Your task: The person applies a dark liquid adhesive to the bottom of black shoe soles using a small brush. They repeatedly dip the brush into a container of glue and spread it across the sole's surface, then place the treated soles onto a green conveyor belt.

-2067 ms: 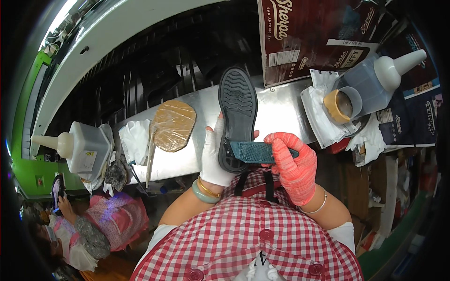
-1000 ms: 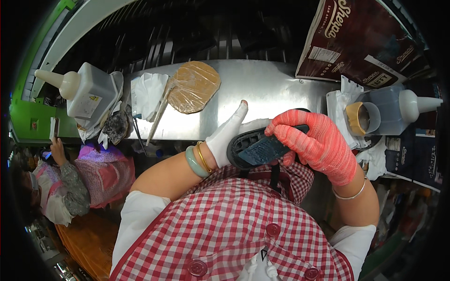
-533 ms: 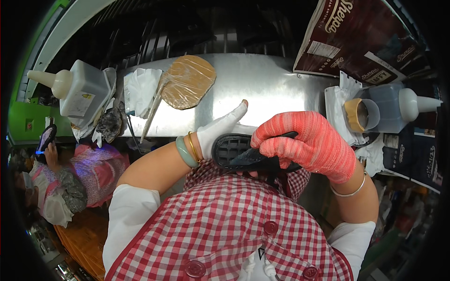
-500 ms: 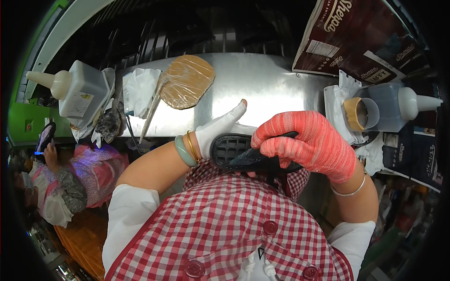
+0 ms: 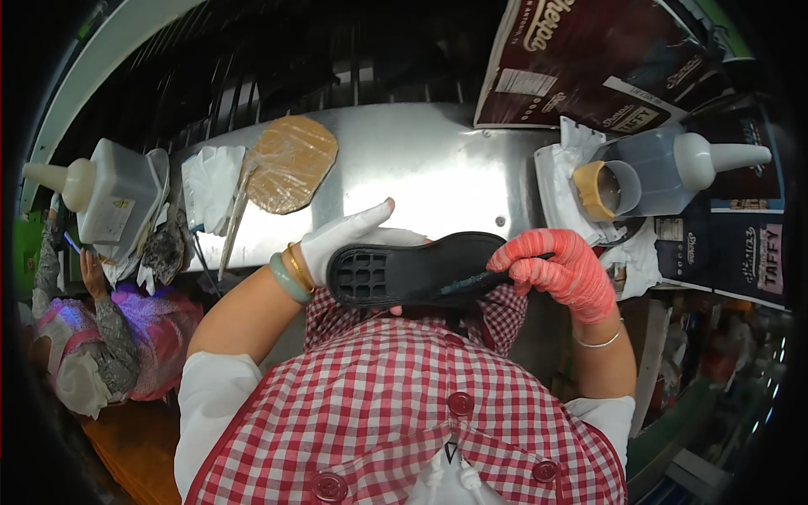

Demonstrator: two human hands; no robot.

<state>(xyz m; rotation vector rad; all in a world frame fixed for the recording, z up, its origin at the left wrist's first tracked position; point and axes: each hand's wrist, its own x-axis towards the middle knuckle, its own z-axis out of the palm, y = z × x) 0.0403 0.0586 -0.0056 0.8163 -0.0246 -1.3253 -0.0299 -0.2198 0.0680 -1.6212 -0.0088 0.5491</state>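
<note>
A black shoe sole (image 5: 412, 261), with a grid of hollows at its left end, lies level in front of my apron. My left hand (image 5: 353, 240), in a white glove with a bare thumb tip, holds it by the left end from behind and beneath. The thumb stands up off the sole; the other fingers are partly hidden. At the sole's right end, my right hand (image 5: 560, 273), in a coral knit glove, pinches a slim dark tool. The tool's bluish, bristle-like tip (image 5: 465, 284) rests against the sole's inner face near the front edge.
Behind the sole is a metal bench (image 5: 412, 177). A film-wrapped brown pad (image 5: 292, 164), white cloths (image 5: 212, 181) and a nozzle bottle (image 5: 118, 194) sit left. Right are another bottle (image 5: 652, 172), a yellow-edged cup (image 5: 596, 191) and dark red cartons (image 5: 589, 63). A co-worker (image 5: 126, 337) is at far left.
The view has shifted, so the bench things appear further left. My right hand has drawn back toward the sole's right end, uncovering its middle. My left hand keeps its hold.
</note>
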